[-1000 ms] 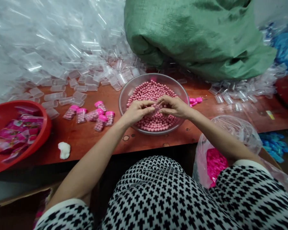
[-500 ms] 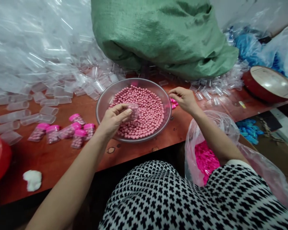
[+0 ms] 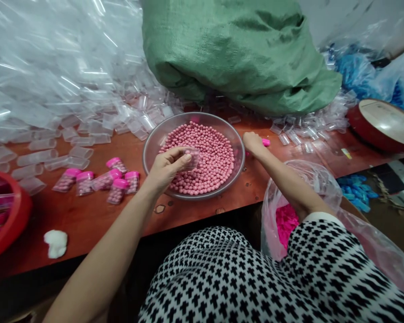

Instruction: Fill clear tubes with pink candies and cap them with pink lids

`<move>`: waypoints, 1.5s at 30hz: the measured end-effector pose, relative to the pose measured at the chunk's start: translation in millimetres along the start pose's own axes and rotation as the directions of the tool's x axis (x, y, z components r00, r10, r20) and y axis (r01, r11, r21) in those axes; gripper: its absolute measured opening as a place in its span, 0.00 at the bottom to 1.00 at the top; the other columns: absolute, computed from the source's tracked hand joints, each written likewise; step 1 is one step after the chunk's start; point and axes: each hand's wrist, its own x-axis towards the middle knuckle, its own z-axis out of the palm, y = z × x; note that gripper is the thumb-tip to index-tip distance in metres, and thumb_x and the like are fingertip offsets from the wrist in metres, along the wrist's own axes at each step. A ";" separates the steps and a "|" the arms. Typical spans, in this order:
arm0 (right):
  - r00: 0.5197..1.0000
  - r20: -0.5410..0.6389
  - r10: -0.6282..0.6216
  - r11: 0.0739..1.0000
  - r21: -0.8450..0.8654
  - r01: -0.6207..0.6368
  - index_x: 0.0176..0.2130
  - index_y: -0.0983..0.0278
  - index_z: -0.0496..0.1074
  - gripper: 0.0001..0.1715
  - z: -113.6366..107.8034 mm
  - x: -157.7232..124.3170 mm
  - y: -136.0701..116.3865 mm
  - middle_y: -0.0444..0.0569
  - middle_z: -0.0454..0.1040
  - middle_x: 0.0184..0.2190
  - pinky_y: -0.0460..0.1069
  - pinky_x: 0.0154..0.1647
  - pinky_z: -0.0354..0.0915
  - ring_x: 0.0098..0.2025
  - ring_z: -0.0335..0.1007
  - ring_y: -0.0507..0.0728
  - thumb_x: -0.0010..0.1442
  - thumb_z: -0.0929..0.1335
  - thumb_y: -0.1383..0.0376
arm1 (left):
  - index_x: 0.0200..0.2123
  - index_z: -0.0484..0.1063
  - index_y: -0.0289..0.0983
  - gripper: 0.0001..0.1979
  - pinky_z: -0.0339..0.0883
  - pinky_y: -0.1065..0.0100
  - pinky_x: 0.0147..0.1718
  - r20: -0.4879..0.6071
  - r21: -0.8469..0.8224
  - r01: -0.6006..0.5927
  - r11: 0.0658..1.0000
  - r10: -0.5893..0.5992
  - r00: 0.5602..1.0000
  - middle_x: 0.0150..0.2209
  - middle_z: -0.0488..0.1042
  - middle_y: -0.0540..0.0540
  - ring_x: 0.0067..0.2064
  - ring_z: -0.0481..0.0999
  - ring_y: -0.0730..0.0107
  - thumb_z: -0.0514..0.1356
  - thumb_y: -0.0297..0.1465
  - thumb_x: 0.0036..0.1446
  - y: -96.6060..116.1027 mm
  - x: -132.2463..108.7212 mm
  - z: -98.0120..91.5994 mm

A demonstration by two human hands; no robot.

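My left hand [image 3: 166, 168] pinches a small clear plastic bottle [image 3: 193, 159] between thumb and fingers. It holds the bottle above a metal bowl [image 3: 150, 167] heaped with pink beads [image 3: 210, 152]. Just right of the bowl rim, my right hand [image 3: 253, 142] is down at the table with its fingers curled under. A bright pink cap [image 3: 265, 142] shows beside its knuckles. Whatever those fingers hold is hidden by the hand. Several filled bottles with pink caps [image 3: 117, 190] lie left of the bowl.
Empty clear bottles [image 3: 37, 157] spread across the back left of the table. A big green sack [image 3: 235, 54] stands behind the bowl. At the left edge is a red basin [image 3: 22, 211], near a white wad [image 3: 56, 243]. A plastic bag of pink caps [image 3: 284, 224] sits below my right arm.
My right hand has lowered onto the pink caps beside the bowl, and its fingers have curled in. The left hand keeps the bottle over the beads. The whole view has shifted slightly.
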 end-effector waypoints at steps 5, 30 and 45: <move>0.981 -0.187 0.062 0.992 0.121 -0.039 0.51 0.72 0.77 0.21 -5.9 -7.2 20.6 0.69 0.79 0.47 0.63 0.52 0.69 0.52 0.77 0.71 0.65 0.66 0.62 | 0.43 0.80 0.35 0.25 0.79 0.64 0.41 0.043 0.040 -0.054 0.998 0.052 0.998 0.46 0.81 0.40 0.45 0.81 0.61 0.73 0.46 0.47 2.9 -2.9 1.9; 0.539 -0.643 -0.544 0.537 0.227 0.812 0.55 0.62 0.76 0.20 -38.7 -107.7 -72.4 0.54 0.81 0.47 0.54 0.51 0.72 0.45 0.78 0.59 0.67 0.65 0.60 | 0.44 0.80 0.35 0.26 0.78 0.62 0.44 0.024 -0.131 -0.189 0.973 0.194 0.981 0.42 0.81 0.43 0.42 0.80 0.63 0.71 0.48 0.48 -2.6 -8.1 5.7; 0.404 -0.452 -0.795 0.482 -0.069 0.873 0.60 0.61 0.70 0.21 -40.6 -106.6 -75.5 0.53 0.78 0.41 0.50 0.41 0.71 0.41 0.74 0.58 0.71 0.60 0.63 | 0.44 0.83 0.39 0.14 0.73 0.67 0.46 0.035 0.284 -0.414 0.865 0.422 0.906 0.44 0.84 0.46 0.44 0.81 0.63 0.62 0.39 0.61 -2.5 -19.3 7.1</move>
